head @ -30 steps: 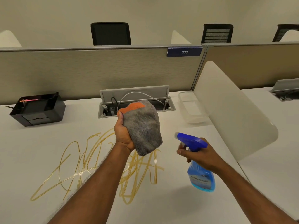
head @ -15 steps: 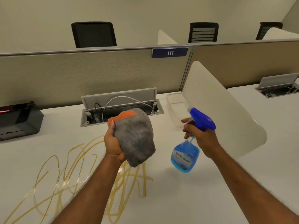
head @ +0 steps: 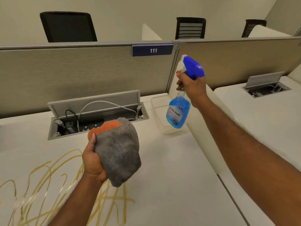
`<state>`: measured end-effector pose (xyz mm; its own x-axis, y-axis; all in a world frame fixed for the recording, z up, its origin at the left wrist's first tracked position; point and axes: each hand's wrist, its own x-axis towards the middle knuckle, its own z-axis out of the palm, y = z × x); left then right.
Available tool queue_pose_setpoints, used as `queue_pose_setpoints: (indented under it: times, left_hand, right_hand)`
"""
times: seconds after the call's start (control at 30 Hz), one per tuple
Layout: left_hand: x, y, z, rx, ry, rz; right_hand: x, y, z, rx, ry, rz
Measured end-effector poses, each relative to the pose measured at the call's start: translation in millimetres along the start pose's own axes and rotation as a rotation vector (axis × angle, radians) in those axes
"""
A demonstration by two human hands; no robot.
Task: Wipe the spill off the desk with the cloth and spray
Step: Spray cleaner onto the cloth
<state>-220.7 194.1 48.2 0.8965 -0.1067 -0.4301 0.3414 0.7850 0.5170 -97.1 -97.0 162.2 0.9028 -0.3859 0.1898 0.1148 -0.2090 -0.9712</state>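
Observation:
A yellow-amber spill (head: pixel 48 190) runs in thin looping lines over the white desk (head: pixel 171 185) at the lower left. My left hand (head: pixel 92 160) is shut on a folded grey cloth (head: pixel 118 152) with an orange edge, held above the spill's right end. My right hand (head: pixel 193 84) grips the neck of a blue spray bottle (head: pixel 178 111) with a blue trigger head, raised high above the desk's back right, its body hanging down and tilted.
An open cable hatch (head: pixel 97 115) with wires sits at the desk's back, under the grey partition (head: pixel 81 74) marked 111. A clear plastic tray (head: pixel 162 111) lies beside a cream side divider (head: pixel 208 136). Black chairs stand beyond the partition.
My right hand has lifted the spray bottle up and away from the desk. The cloth hand has stayed over the spill. The view has shifted right, so the black organiser has left the frame.

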Motion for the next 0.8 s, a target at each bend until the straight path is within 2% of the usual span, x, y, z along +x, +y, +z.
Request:
queue_pose_setpoints:
  times: [0.47,0.8]
  left_hand:
    - [48,-14,3,0.009,0.048,0.017]
    - [54,-15,2,0.028,0.07,0.026]
  right_hand:
    - [52,77,26,-0.065,0.032,0.047]
    - [48,49,-8,-0.021,-0.04,-0.165]
